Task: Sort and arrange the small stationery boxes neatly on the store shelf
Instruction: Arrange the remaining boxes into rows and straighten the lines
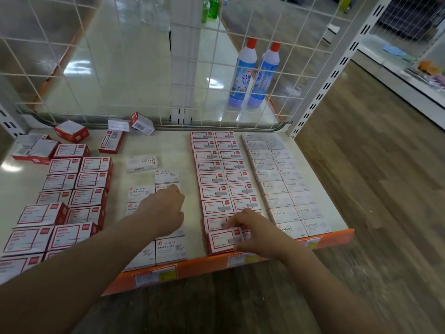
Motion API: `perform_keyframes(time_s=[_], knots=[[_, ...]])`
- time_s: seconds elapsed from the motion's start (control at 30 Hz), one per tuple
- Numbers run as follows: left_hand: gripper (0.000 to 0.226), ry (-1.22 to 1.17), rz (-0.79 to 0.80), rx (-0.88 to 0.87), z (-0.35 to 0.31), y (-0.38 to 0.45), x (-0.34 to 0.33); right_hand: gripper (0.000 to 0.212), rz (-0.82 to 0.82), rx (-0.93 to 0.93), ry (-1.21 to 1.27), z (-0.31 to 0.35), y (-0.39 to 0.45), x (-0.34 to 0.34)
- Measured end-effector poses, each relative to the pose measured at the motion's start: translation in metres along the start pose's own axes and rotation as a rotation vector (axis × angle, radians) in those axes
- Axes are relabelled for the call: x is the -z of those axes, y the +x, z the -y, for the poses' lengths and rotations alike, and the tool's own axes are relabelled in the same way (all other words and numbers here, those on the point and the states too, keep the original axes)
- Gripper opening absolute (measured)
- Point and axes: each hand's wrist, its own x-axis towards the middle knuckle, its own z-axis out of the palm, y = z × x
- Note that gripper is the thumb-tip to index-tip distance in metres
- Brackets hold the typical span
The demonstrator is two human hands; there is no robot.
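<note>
Judging from the head view, the sorting was well past halfway. Taking the shelf's orange front lip (204,267) as landmark, 2 double columns ran straight back from its right part: the red-bordered boxes (218,179) and the white staples boxes (279,186). The right hand (252,231) pinched a red-bordered box (222,241) just behind the lip. The left hand (163,210), fingers curled, rested on the unfinished paper-clip boxes (168,249); whether it gripped one I could not tell. Far back, loose red boxes (72,132) lay askew, unsorted.
</note>
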Motion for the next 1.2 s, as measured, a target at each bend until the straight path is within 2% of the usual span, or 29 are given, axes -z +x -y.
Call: perform_keyframes(time_s=[1.2], knots=[[0.040,-0.007,0.067,0.004,0.0012,0.0007,0.0032,0.037,-0.017,-0.005,0.017,0.0029,-0.0029,-0.0011]])
